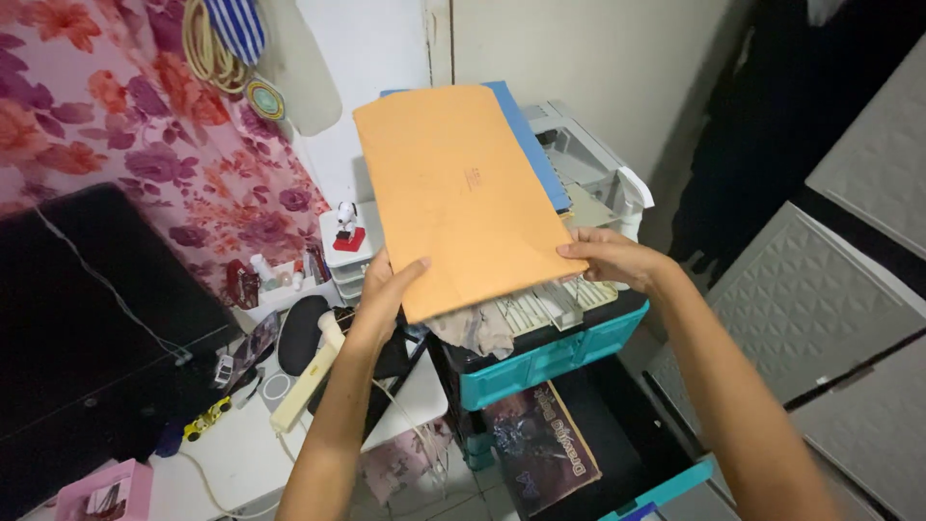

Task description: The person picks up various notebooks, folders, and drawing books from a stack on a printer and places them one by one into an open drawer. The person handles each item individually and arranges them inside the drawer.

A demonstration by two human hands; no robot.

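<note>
A large orange envelope (461, 198) is gripped at its near edge by the left hand (384, 287) and at its near right corner by the right hand (610, 257), the hands held apart. It is held above a teal drawer unit (550, 357), with a blue folder (536, 145) behind it and a grey printer (590, 166) beyond.

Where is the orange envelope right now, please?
In the head view it sits centre frame: the orange envelope is held at its lower corners by the left hand and right hand, over a blue folder above the teal drawer unit.
</note>
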